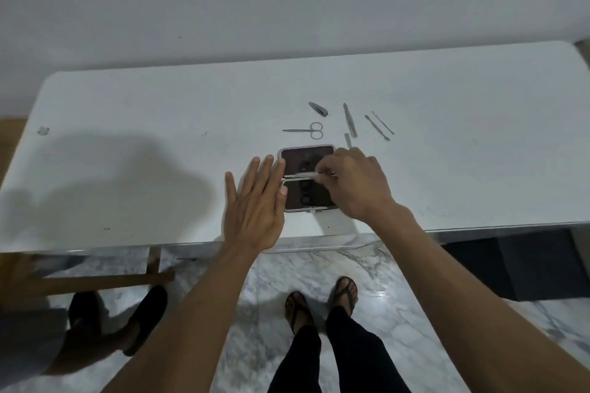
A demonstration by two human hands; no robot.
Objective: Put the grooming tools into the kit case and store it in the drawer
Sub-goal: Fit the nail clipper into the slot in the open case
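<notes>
Nearest the person, the left hand (255, 204) lies flat and spread on the white table (127, 143), fingers apart and gripping nothing, its fingertips resting against the left edge of the open kit case (303, 198). Just right of that hand the case lies opened flat in two dark halves, one nearer and one farther, with the hinge line running between them. The right hand (354, 185) covers the case's right side, its fingers pinched together on a slim pale tool (303, 175) that lies along the hinge line. It looks like a file or similar strip, but it is too small to name for certain. By my reading it is being seated in the case, so packing has only just started, and I cannot tell whether anything else is already held in the dark lining.

Beyond the right hand, several tools lie loose on the table: a short metal piece (348, 139) just past the knuckles, small scissors (308, 130) above the case's far edge, a longer metal tool (350, 120) beside them, two thin picks (380, 124) farther right, and a nail clipper (318, 109) farthest away.

All of these remain to go in, the case remains to be closed, and no drawer is clearly in view
</notes>
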